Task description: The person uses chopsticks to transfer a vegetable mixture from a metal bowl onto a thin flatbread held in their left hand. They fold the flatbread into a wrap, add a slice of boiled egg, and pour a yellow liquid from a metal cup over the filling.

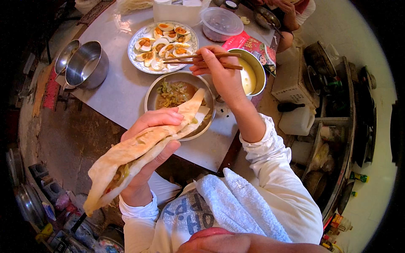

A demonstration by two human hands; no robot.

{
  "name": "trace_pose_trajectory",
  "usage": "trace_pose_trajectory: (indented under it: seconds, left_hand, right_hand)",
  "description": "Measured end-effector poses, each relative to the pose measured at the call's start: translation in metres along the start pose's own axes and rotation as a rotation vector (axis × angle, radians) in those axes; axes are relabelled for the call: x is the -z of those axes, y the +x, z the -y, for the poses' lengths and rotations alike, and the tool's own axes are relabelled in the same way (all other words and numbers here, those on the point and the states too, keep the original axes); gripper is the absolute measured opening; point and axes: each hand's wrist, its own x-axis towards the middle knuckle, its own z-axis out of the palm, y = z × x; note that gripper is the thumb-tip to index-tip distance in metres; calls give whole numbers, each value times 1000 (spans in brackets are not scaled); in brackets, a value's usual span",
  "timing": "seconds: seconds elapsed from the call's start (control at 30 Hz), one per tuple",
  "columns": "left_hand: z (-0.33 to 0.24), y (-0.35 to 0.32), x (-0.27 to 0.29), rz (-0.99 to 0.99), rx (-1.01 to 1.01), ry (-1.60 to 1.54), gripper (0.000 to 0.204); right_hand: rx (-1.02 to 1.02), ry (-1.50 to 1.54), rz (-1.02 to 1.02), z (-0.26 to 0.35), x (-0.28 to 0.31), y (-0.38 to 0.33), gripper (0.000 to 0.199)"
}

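Note:
A long folded flatbread (139, 149) with a vegetable filling rests in my left hand (145, 168), thumb on the near side and fingers over the top. Its far end hangs over a metal bowl (148, 99) of cooked greens (173, 93) in brownish liquid. My right hand (219, 69) is closed on a pair of wooden chopsticks (185, 62). Their tips reach left to the near edge of a patterned plate (134, 63) of cut eggs (162, 45) with orange yolks. Whether the tips touch an egg I cannot tell.
Right of the bowl stands a metal pot (260, 80) of pale yellow liquid. A lidded plastic tub (221, 23) and a red package (253, 46) lie beyond. Metal pots (86, 67) sit at the table's left edge. Another person's arm (289, 21) shows at the far right; shelves (333, 122) line the right.

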Motion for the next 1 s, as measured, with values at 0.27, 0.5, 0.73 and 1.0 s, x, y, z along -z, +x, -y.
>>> trace_pose_trajectory:
  seconds: [0.27, 0.5, 0.73, 1.0]
  left_hand:
    - [0, -1, 2, 12, -1, 9, 39]
    - [-2, -2, 2, 12, 14, 11, 39]
    - [2, -1, 2, 13, -4, 4, 41]
    - [0, -1, 4, 20, -18, 18, 40]
  right_hand:
    - [-53, -33, 15, 10, 1, -2, 22]
    - [-49, -21, -12, -3, -9, -2, 18]
    - [-16, -20, -29, 2, 0, 2, 21]
    - [24, 133, -63, 36, 31, 9, 24]
